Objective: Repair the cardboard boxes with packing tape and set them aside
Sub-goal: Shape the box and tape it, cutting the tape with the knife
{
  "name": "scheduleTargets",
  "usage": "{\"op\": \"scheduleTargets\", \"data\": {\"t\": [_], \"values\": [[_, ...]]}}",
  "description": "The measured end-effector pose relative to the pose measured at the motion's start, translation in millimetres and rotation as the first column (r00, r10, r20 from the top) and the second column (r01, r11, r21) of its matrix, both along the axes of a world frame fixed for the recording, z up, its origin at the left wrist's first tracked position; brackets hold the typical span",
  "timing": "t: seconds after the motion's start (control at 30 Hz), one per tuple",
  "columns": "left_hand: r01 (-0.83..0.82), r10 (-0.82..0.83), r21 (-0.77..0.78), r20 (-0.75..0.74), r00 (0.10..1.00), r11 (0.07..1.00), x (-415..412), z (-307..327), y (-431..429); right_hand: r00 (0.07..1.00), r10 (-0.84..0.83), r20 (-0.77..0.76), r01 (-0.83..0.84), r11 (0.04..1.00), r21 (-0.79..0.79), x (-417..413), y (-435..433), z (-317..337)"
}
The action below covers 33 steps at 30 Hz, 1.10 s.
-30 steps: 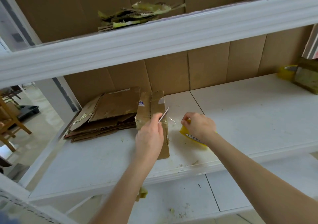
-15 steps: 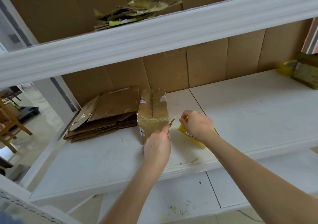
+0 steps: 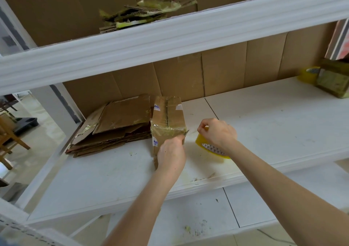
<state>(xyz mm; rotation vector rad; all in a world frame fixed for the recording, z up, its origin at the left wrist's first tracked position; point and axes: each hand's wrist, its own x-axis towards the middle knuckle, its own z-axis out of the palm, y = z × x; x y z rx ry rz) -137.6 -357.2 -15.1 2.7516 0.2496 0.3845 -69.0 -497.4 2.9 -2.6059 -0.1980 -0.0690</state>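
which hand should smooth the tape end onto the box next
Likely left: the left hand is at the box corner by the tape end; the right hand grips the tape roll.

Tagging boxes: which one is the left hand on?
The upright box beside the flattened stack: left hand pinches its near top corner. The far-right box sits untouched; right hand grips the tape roll.

The shelf carries flattened cardboard, a box, seemingly a tape roll.
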Motion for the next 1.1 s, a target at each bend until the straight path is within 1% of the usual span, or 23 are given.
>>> {"op": "scheduleTargets", "data": {"t": [0.1, 0.13, 0.23, 0.33, 0.37, 0.43, 0.53, 0.6, 0.63, 0.7, 0.77, 0.83, 0.9, 1.0, 1.03, 1.07, 1.1], "values": [[-0.03, 0.03, 0.007, -0.072, 0.997, 1.0, -2, -3, 10, 1.0, 0.005, -0.025, -0.002, 0.996, 0.09, 3, -13, -2], [-0.015, 0.016, 0.009, -0.064, 0.998, 1.0, -5, -5, 13, 1.0, -0.009, -0.025, 0.012, 0.991, 0.136, 5, -17, -3], [0.073, -0.074, 0.039, 0.024, 0.997, 0.997, -19, -15, 12, 0.998, -0.053, -0.014, 0.055, 0.96, 0.274, 8, -23, -8], [0.102, -0.103, 0.02, 0.07, 0.992, 0.995, -28, -19, 5, 0.994, -0.107, -0.028, 0.108, 0.888, 0.447, 9, -23, -12], [0.098, -0.095, -0.021, 0.097, 0.991, 0.995, -30, -19, 6, 0.991, -0.125, -0.039, 0.128, 0.855, 0.502, 9, -21, -13], [0.086, -0.058, -0.15, 0.181, 0.982, 0.985, -34, -14, 12, 0.988, -0.138, -0.063, 0.149, 0.8, 0.582, 9, -17, -14], [0.07, 0.053, -0.351, 0.327, 0.943, 0.934, -40, -7, 33, 0.99, -0.125, -0.071, 0.142, 0.753, 0.642, 7, -8, -17], [0.035, 0.145, -0.402, 0.407, 0.902, 0.915, -39, -6, 58, 0.989, -0.134, -0.062, 0.141, 0.744, 0.653, 5, -1, -19], [-0.001, 0.187, -0.405, 0.419, 0.888, 0.914, -39, -7, 74, 0.988, -0.145, -0.059, 0.148, 0.742, 0.654, 5, 2, -21], [-0.121, 0.269, -0.386, 0.358, 0.894, 0.915, -39, -16, 111, 0.984, -0.169, -0.057, 0.165, 0.738, 0.655, 5, 7, -23], [-0.261, 0.338, -0.312, 0.225, 0.914, 0.914, -41, -30, 148, 0.98, -0.193, -0.052, 0.181, 0.742, 0.646, 5, 10, -26], [-0.355, 0.379, -0.212, 0.084, 0.922, 0.911, -44, -44, 179, 0.975, -0.214, -0.054, 0.199, 0.747, 0.634, 5, 14, -27], [-0.401, 0.402, -0.147, -0.026, 0.915, 0.904, -47, -56, 200, 0.974, -0.218, -0.058, 0.206, 0.752, 0.626, 5, 18, -29], [-0.425, 0.41, -0.075, -0.152, 0.899, 0.902, -51, -71, 220, 0.974, -0.222, -0.048, 0.203, 0.759, 0.618, 2, 22, -29], [-0.427, 0.416, -0.031, -0.173, 0.893, 0.904, -52, -74, 222, 0.975, -0.219, -0.042, 0.197, 0.758, 0.621, 0, 23, -28], [-0.423, 0.422, 0.02, -0.142, 0.895, 0.906, -52, -74, 222, 0.976, -0.215, -0.034, 0.189, 0.756, 0.627, -1, 23, -27], [-0.398, 0.401, 0.059, -0.056, 0.914, 0.915, -51, -69, 218, 0.977, -0.214, -0.024, 0.18, 0.753, 0.633, -3, 23, -26]]}}
